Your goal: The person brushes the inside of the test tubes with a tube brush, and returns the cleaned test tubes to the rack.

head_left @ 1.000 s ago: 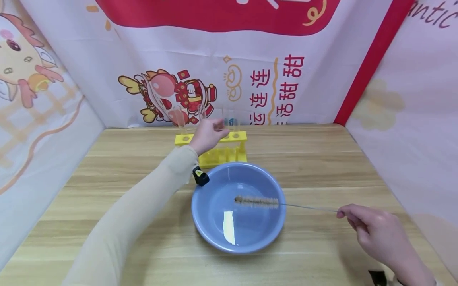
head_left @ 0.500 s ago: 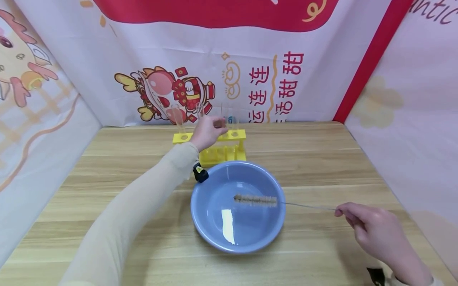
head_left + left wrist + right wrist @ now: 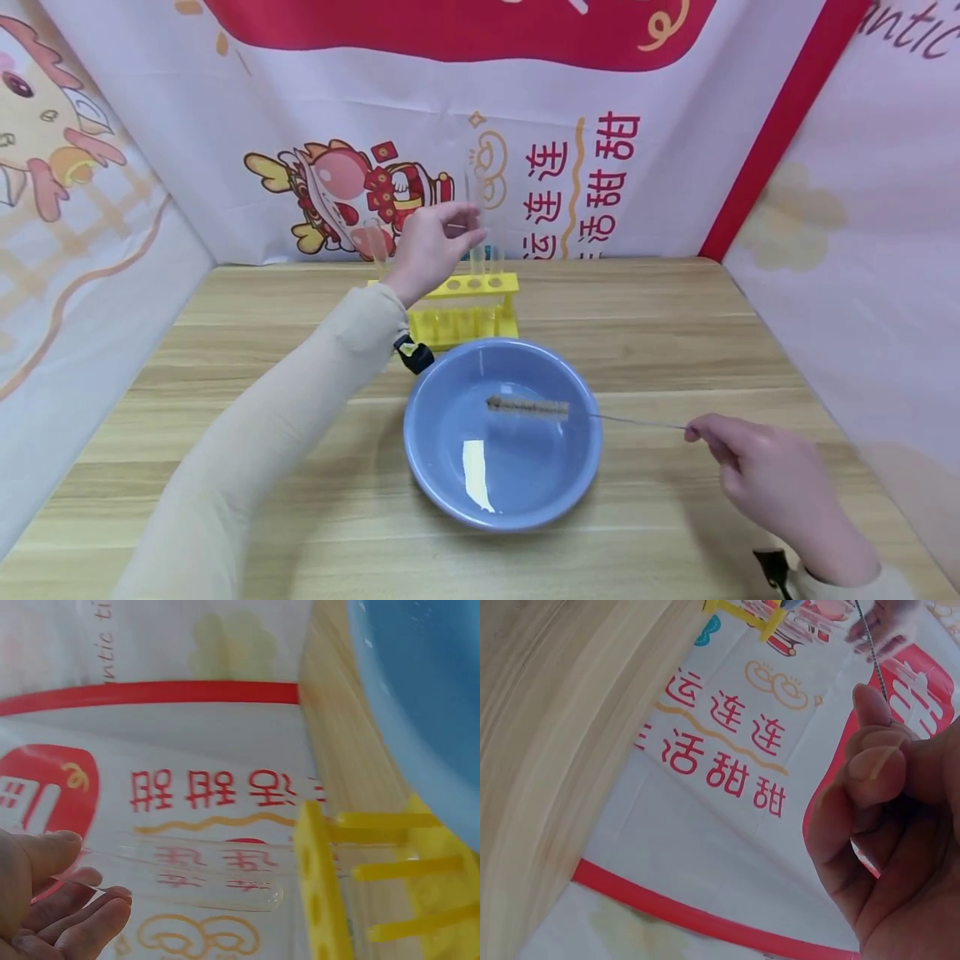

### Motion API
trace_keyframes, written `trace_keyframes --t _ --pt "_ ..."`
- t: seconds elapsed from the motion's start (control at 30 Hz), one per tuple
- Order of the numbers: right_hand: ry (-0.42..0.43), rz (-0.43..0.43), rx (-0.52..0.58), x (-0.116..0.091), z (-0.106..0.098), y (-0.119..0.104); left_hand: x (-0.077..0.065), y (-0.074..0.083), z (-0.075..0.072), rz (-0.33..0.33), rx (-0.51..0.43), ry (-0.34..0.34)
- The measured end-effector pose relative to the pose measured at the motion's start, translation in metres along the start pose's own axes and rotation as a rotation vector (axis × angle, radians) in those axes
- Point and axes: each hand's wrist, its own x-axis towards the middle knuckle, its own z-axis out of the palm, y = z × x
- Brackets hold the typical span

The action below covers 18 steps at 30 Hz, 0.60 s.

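My left hand [image 3: 435,246] pinches a clear glass test tube [image 3: 240,894] between thumb and fingers. The tube's rounded end hangs clear of the yellow test tube rack [image 3: 508,284], above its top bar. Other clear test tubes [image 3: 495,260] stand in the rack, some partly hidden by the left hand. Over on the right, my right hand [image 3: 780,479] grips a test tube brush [image 3: 528,407] by its thin wire handle. The brush's bristle head points left, over the blue basin [image 3: 411,429].
The basin stands mid-table, just in front of the rack. Beneath everything lies a wood-grain table [image 3: 675,333]. A printed cloth [image 3: 660,167] rises behind it and along both sides. Bright light reflects inside the basin; whether it holds water I cannot tell.
The left hand has risen from the rack, lifting a test tube with it. The right hand and brush have shifted slightly left and up in the head view.
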Motion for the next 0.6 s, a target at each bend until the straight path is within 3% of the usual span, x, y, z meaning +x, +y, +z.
trace_keyframes --t 0.17,0.33,0.47,0.6 --pt "-0.016 0.006 -0.034 0.009 0.008 -0.007 -0.020 0.019 -0.018 0.108 0.025 0.019" --pt "-0.017 -0.028 -0.061 0.022 0.017 -0.012 -0.053 0.030 -0.038 0.241 0.062 0.005" --pt "-0.007 -0.076 -0.089 0.030 0.025 -0.017 -0.083 0.031 -0.053 0.337 0.142 -0.009" --pt "-0.007 -0.142 -0.125 0.036 0.033 -0.021 -0.113 0.025 -0.063 0.391 0.265 -0.022"
